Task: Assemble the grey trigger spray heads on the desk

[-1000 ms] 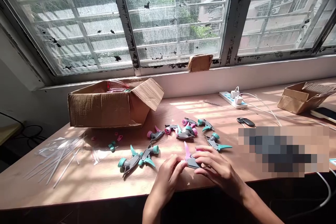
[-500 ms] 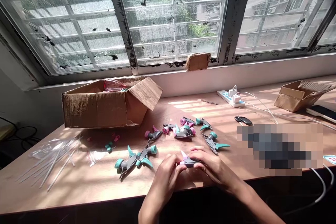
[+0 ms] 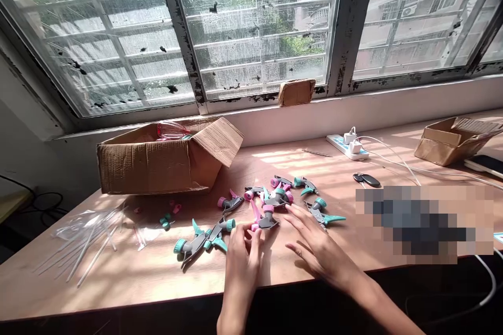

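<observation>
A grey and pink trigger spray head [image 3: 269, 220] is pinched at its pink nozzle end between the thumb and fingers of my left hand [image 3: 244, 256]. Its pink collar points up, at or just above the tabletop. To the right, my right hand [image 3: 318, 248] is apart from it, fingers spread with nothing in them. Behind lie several more spray heads, among them a grey and teal one [image 3: 277, 197] and a grey and pink one [image 3: 231, 202]. Left of my hands rest two teal-trigger spray heads [image 3: 192, 242], touching each other. Another teal one [image 3: 323, 214] lies beyond my right fingertips.
An open cardboard box [image 3: 145, 167] with clear red-tinted items stands at the back left. Thin white tubes [image 3: 84, 251], a plastic bag [image 3: 74, 225] and small teal caps [image 3: 165, 221] lie left. Rightward are a power strip [image 3: 346, 146], key fob [image 3: 369, 180] and smaller box [image 3: 436, 144].
My right hand has let go of the grey and pink spray head and opened out. The spray head has moved slightly forward and left, still in my left fingers, its collar now facing up.
</observation>
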`<action>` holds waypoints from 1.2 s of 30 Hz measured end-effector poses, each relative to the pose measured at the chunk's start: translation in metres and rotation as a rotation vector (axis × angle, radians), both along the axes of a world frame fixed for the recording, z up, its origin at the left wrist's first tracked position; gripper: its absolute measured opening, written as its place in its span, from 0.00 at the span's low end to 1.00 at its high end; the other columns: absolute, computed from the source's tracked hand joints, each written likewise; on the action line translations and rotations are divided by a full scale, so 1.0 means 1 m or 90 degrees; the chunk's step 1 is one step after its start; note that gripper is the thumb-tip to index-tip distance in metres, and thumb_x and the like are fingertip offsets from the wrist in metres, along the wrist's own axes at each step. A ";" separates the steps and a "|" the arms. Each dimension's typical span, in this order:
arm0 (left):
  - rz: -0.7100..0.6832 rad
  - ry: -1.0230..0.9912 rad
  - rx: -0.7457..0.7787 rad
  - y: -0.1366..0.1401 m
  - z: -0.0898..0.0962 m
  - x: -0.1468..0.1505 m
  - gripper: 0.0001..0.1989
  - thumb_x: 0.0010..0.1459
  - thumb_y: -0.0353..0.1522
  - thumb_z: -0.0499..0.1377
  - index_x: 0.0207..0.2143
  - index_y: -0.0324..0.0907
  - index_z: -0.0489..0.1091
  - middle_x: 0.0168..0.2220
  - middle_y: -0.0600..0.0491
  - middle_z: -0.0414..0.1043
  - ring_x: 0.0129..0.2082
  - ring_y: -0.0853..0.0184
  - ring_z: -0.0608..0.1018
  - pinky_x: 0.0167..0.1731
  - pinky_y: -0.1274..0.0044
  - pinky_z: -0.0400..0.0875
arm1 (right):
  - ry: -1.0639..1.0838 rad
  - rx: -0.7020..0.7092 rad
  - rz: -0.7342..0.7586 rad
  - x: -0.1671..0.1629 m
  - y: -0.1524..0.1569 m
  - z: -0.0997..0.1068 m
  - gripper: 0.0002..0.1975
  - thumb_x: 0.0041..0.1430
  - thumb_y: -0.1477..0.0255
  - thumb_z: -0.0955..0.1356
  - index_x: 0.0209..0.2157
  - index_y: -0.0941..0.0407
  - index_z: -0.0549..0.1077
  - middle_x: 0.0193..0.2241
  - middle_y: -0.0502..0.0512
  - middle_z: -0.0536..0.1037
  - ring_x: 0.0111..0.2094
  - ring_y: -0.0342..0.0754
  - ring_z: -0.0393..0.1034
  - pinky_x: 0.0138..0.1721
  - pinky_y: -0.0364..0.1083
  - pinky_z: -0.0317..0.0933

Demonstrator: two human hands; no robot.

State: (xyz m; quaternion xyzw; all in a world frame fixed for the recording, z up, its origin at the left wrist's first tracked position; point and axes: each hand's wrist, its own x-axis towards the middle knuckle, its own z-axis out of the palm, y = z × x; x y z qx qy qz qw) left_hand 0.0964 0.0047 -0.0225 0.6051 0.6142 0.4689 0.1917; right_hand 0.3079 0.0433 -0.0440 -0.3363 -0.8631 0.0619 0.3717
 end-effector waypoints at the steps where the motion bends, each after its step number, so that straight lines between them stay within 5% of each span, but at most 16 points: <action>1: 0.020 -0.018 0.020 0.000 -0.001 0.001 0.12 0.68 0.41 0.55 0.44 0.43 0.68 0.42 0.46 0.73 0.40 0.57 0.78 0.42 0.67 0.72 | -0.005 -0.007 -0.008 -0.001 0.000 -0.001 0.28 0.70 0.69 0.64 0.69 0.51 0.57 0.68 0.61 0.60 0.70 0.59 0.51 0.66 0.62 0.58; 7: 0.095 -0.117 0.119 -0.009 0.011 -0.013 0.15 0.67 0.40 0.56 0.54 0.47 0.64 0.65 0.46 0.60 0.62 0.57 0.68 0.59 0.66 0.67 | -0.027 -0.081 -0.049 -0.002 -0.002 -0.004 0.24 0.70 0.66 0.66 0.65 0.51 0.62 0.69 0.60 0.58 0.71 0.59 0.48 0.67 0.62 0.55; 12: 0.224 -0.054 0.116 -0.004 0.029 -0.093 0.15 0.65 0.42 0.57 0.49 0.46 0.70 0.63 0.47 0.66 0.62 0.53 0.70 0.63 0.62 0.63 | -0.052 -0.108 -0.051 0.000 -0.001 -0.006 0.24 0.70 0.64 0.66 0.64 0.50 0.62 0.70 0.59 0.57 0.71 0.58 0.49 0.68 0.64 0.52; 16: 0.350 0.139 0.045 0.015 0.030 -0.155 0.18 0.62 0.37 0.52 0.49 0.36 0.71 0.61 0.37 0.68 0.65 0.47 0.65 0.66 0.56 0.56 | -0.056 -0.115 -0.054 0.000 -0.001 -0.010 0.21 0.71 0.63 0.65 0.62 0.51 0.65 0.70 0.59 0.57 0.71 0.59 0.49 0.68 0.64 0.53; 18: 0.367 0.147 0.002 0.021 0.026 -0.169 0.18 0.61 0.34 0.50 0.47 0.34 0.73 0.55 0.35 0.73 0.61 0.46 0.70 0.63 0.55 0.62 | -0.051 -0.116 -0.056 0.000 0.000 -0.011 0.21 0.70 0.63 0.65 0.61 0.51 0.66 0.69 0.60 0.58 0.70 0.60 0.50 0.68 0.63 0.54; 21: 0.369 0.139 -0.028 0.023 0.020 -0.172 0.18 0.60 0.32 0.48 0.44 0.37 0.74 0.49 0.38 0.77 0.56 0.47 0.75 0.59 0.55 0.68 | -0.051 -0.123 -0.061 0.000 0.000 -0.010 0.21 0.70 0.63 0.65 0.62 0.51 0.66 0.69 0.60 0.59 0.70 0.59 0.51 0.68 0.63 0.54; 28: 0.363 0.129 -0.065 0.021 0.019 -0.163 0.18 0.63 0.39 0.47 0.36 0.40 0.74 0.57 0.38 0.72 0.60 0.47 0.71 0.63 0.59 0.61 | -0.075 -0.091 -0.120 -0.003 -0.001 -0.008 0.23 0.70 0.61 0.65 0.63 0.51 0.65 0.69 0.60 0.57 0.70 0.60 0.50 0.67 0.63 0.54; 33: 0.379 0.107 -0.097 0.022 0.022 -0.161 0.25 0.63 0.47 0.46 0.31 0.38 0.73 0.58 0.32 0.66 0.59 0.40 0.68 0.61 0.55 0.61 | -0.050 0.021 -0.344 -0.006 0.001 -0.020 0.19 0.70 0.65 0.63 0.58 0.55 0.70 0.68 0.66 0.60 0.69 0.66 0.50 0.66 0.73 0.43; 36: 0.378 0.097 -0.103 0.023 0.024 -0.161 0.26 0.61 0.50 0.47 0.29 0.39 0.73 0.56 0.31 0.65 0.61 0.37 0.64 0.61 0.53 0.59 | -0.059 0.011 -0.414 -0.006 0.002 -0.024 0.15 0.70 0.69 0.61 0.52 0.56 0.74 0.66 0.67 0.64 0.66 0.69 0.56 0.62 0.75 0.49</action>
